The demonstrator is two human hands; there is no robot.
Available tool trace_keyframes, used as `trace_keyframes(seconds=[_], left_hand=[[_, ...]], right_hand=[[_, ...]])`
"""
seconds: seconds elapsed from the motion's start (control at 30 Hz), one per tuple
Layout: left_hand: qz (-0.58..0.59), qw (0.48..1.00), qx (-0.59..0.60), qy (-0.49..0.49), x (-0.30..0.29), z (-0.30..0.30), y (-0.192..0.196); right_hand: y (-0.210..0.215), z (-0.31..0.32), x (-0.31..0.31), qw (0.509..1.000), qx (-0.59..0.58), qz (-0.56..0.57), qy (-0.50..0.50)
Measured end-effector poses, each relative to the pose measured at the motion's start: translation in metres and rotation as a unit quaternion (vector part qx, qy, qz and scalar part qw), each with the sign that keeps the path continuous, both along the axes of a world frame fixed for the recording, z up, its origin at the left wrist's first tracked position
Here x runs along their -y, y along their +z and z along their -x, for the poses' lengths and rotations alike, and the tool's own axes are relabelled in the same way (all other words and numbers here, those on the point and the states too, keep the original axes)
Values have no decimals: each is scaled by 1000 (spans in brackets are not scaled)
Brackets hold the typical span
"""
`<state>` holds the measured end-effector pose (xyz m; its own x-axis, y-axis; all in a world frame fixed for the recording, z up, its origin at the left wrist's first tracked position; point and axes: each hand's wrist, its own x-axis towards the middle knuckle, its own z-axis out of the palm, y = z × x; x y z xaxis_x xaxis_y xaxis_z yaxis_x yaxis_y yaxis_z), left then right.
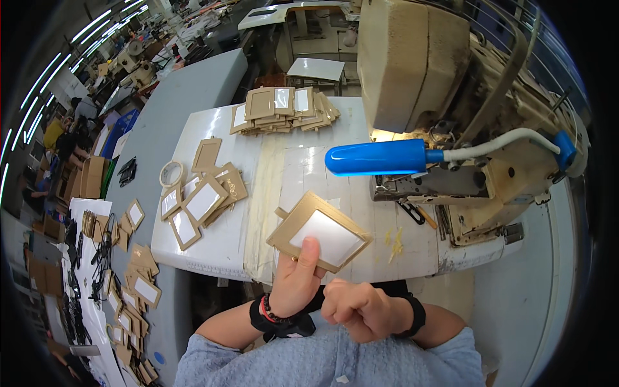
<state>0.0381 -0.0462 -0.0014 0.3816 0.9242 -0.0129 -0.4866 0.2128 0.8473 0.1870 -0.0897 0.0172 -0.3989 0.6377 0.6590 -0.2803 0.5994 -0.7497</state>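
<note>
My left hand (pixel 295 280) holds a tan card holder (pixel 345 224) with a pale window, thumb on the window and fingers behind it. The holder is tilted over the front edge of the white worktable (pixel 303 174), a short tab sticking out at its left. Close by on the right, my right hand (pixel 361 308) is closed with its fingers curled, apart from the holder; whatever it may hold is hidden. Similar holders lie in a loose pile (pixel 205 200) to the left and a stacked pile (pixel 261 103) at the back of the table.
A sewing machine (pixel 412 71) stands at the right, with a blue lamp (pixel 377 158) on a bent arm before it. A black-handled tool (pixel 412 214) and yellow scraps (pixel 396 248) lie below. Left are a tape roll (pixel 165 175) and a grey table (pixel 206 77) with more holders (pixel 147 290).
</note>
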Motion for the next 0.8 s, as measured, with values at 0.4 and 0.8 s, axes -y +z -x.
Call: trace_keyframes(seconds=[0.4,0.8], left_hand=[[0,999,40,-31,3,3,-1],[-46,997,54,-8,-1,-5,-7]], right_hand=[[-7,8,3,995,31,68,70],[-7,-22,-9,929,-69,142,-336]])
